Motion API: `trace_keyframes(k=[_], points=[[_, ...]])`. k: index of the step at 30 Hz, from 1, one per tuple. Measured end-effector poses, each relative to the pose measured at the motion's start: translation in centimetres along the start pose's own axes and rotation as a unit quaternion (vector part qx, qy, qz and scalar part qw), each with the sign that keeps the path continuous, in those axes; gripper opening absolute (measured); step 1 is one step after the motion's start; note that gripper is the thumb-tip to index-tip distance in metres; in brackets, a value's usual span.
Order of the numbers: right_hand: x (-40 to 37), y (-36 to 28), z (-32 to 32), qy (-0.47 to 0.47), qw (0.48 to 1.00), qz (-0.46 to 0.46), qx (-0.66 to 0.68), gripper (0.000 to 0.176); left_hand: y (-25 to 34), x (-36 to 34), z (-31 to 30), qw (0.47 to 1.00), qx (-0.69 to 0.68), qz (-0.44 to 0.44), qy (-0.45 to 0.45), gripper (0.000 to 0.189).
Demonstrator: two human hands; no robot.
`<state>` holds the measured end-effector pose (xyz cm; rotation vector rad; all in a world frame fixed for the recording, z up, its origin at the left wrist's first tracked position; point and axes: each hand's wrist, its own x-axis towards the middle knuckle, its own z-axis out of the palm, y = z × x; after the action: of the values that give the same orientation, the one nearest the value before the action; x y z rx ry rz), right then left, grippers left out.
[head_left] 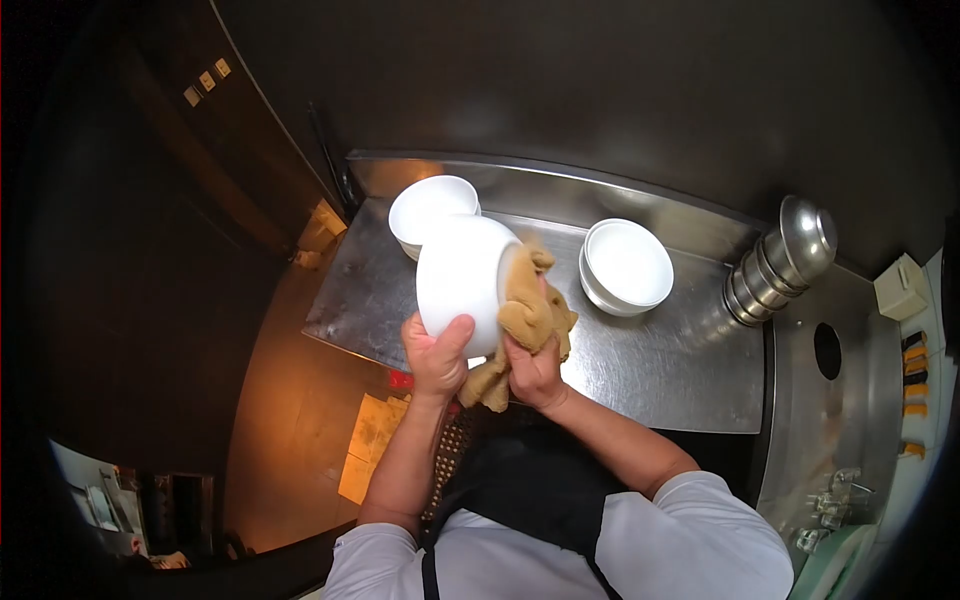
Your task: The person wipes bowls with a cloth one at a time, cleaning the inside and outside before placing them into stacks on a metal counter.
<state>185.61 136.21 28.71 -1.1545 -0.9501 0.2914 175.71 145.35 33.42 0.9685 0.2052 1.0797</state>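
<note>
A white bowl is held up over the front left of the steel table, tilted on its side with its opening turned to the right. My left hand grips its lower left side, the thumb lying on the outer wall. A tan cloth is bunched at the bowl's opening and hangs down below it. My right hand holds this cloth against the bowl, its fingers partly hidden in the folds. Behind the held bowl, another white bowl stands on the table, on top of a stack.
The steel table bears a second stack of white bowls at the back, right of centre. Nested metal bowls stand at its right end. Farther right are a steel counter with a dark round hole and a white box.
</note>
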Motion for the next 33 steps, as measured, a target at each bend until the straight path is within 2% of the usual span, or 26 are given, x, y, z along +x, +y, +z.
trace_keyframes(k=[1,4,5,8,10,11,14,15,16,18,19,22,23,24,26,27,29,30,32,33], points=[[1.0,-0.4,-0.5,-0.045,0.996,-0.024,-0.072,0.042,-0.2,0.0,-0.2,1.0,0.016,-0.004,-0.006,0.027],[4.7,-2.0,-1.8,-0.11,0.991,0.024,-0.069,0.046,0.1,-0.1,-0.1,0.996,0.08,0.021,-0.037,0.023],[5.8,-2.6,-2.4,-0.122,0.987,0.103,-0.002,0.047,0.3,-0.1,0.0,0.993,0.104,0.034,-0.048,0.022],[5.2,-3.7,-2.2,-0.112,0.987,0.116,0.007,0.06,0.7,0.2,0.6,0.997,0.058,0.052,-0.011,0.028],[1.9,-2.5,-0.8,-0.076,0.988,-0.1,-0.086,0.064,0.8,1.1,0.0,0.998,0.057,0.031,-0.001,0.027],[1.2,-2.3,-0.6,-0.088,0.982,-0.141,-0.089,0.069,0.6,1.2,-0.5,0.998,0.057,0.016,0.006,0.026],[3.8,-3.6,-1.0,-0.093,0.981,-0.14,-0.096,0.063,0.2,0.0,-1.3,0.992,0.109,-0.05,-0.036,0.021],[5.1,-2.9,-1.4,-0.065,0.973,-0.179,-0.132,0.05,0.7,-0.7,-0.9,0.991,0.115,-0.043,-0.046,0.023],[5.2,-2.5,-1.7,-0.065,0.992,-0.081,-0.075,0.046,1.0,-0.8,-0.6,0.994,0.107,-0.026,-0.03,0.025],[5.3,-1.7,-2.2,-0.067,0.99,0.114,0.039,0.039,1.2,-0.9,-0.2,0.996,0.084,0.008,0.005,0.03],[4.8,-0.2,-2.0,-0.017,0.996,0.09,0.002,0.028,1.4,-0.6,-0.6,0.997,0.068,0.027,0.0,0.039],[2.7,1.5,-4.1,-0.057,0.985,0.048,-0.157,0.026,2.1,0.6,-2.4,0.998,0.033,0.056,0.026,0.045],[2.4,1.7,-4.7,-0.023,0.984,0.168,-0.052,0.025,2.4,0.8,-2.6,0.998,0.011,0.051,0.035,0.045],[2.6,1.8,-4.8,0.032,0.989,0.14,0.041,0.025,2.7,0.9,-2.3,0.998,-0.003,0.045,0.051,0.041],[3.1,-2.4,-5.0,-0.081,0.986,0.137,0.04,0.033,2.8,1.0,-1.3,0.996,-0.033,0.03,0.078,0.032],[3.4,-2.4,-4.0,-0.123,0.99,-0.027,-0.067,0.038,1.7,0.8,-1.9,0.998,0.003,0.023,0.058,0.028],[3.3,-4.1,-0.7,-0.147,0.958,-0.182,-0.168,0.056,0.4,0.1,-1.5,0.996,0.085,-0.018,0.022,0.02],[3.9,-4.1,-0.8,-0.143,0.956,-0.182,-0.183,0.056,-0.3,-0.2,-1.3,0.998,0.056,-0.033,0.006,0.019],[7.0,-4.0,-0.9,-0.141,0.95,-0.183,-0.209,0.057,-0.7,-0.6,-1.7,0.99,0.124,-0.057,-0.045,0.017],[8.3,-4.2,-1.4,-0.158,0.933,-0.175,-0.272,0.056,-0.2,-1.5,-1.5,0.983,0.152,-0.061,-0.078,0.016]])
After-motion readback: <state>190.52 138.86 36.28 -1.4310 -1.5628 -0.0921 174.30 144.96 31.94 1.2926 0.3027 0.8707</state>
